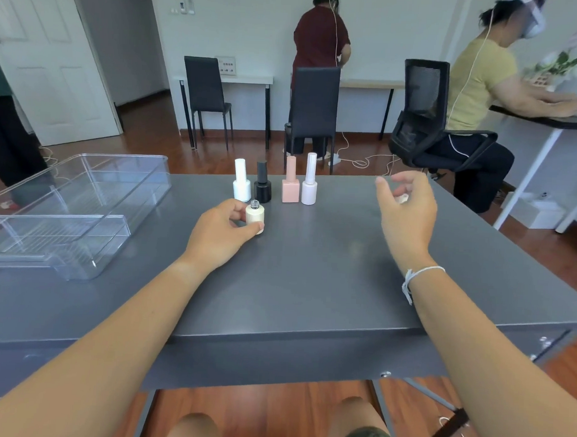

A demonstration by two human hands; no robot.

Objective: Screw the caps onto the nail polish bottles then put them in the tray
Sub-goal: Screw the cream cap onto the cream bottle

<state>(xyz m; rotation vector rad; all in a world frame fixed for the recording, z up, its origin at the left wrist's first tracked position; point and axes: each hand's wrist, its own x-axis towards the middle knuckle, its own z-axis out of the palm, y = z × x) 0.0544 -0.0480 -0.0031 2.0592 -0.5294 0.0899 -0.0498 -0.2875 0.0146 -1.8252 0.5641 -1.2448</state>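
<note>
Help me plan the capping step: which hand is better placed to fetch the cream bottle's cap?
Probably the right hand. It hovers open over a small cream piece, likely the cap, while the left hand already grips the uncapped cream bottle upright on the table.

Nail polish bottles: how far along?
Done: four capped bottles, white, black, pink and pale lilac, stand on the grey table. In hand: left hand grips the uncapped cream bottle; right hand reaches toward a cream cap. Left: the clear plastic tray holds none.
</note>
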